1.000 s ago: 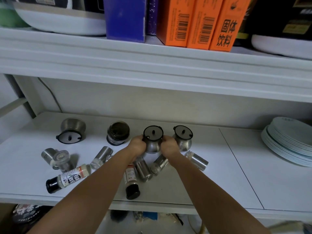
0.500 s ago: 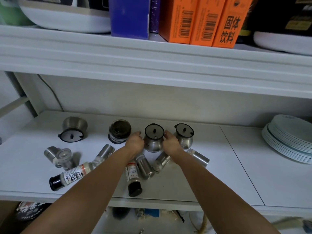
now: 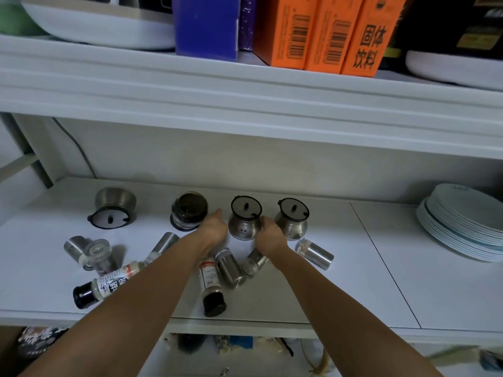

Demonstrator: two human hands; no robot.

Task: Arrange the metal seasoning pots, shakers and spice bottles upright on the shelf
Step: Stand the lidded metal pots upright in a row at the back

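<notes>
1. item: middle pot (image 3: 245, 224). it stands upright on the shelf (image 3: 381, 268) with its lid on top, between your two hands and just beside a second upright pot (image 3: 292, 224) on its right.
2. left hand (image 3: 215, 229): fingers stretched out and holding nothing, just off the left flank of the middle pot, forefinger aimed away from you and leftward.
3. right hand (image 3: 269, 236): fingers loosely bent against the right flank of the middle pot. you cannot tell here whether they grip it or only lie beside it.
4. likely next item: dark-filled jar (image 3: 189, 213), just left of your left hand. whether it sits straight or tilted is unclear.
5. further left and well apart: tipped pot (image 3: 114, 206), on its side, lid facing you, base toward the back wall. its axis runs front to back.
6. the deciding relation: both items lie to the left, so your left hand is the nearer one, and the right hand would have to cross the middle pot.
7. under your wrists: a lying shaker (image 3: 230, 269) and a spice bottle (image 3: 211, 284), long axes running roughly toward you.
</notes>
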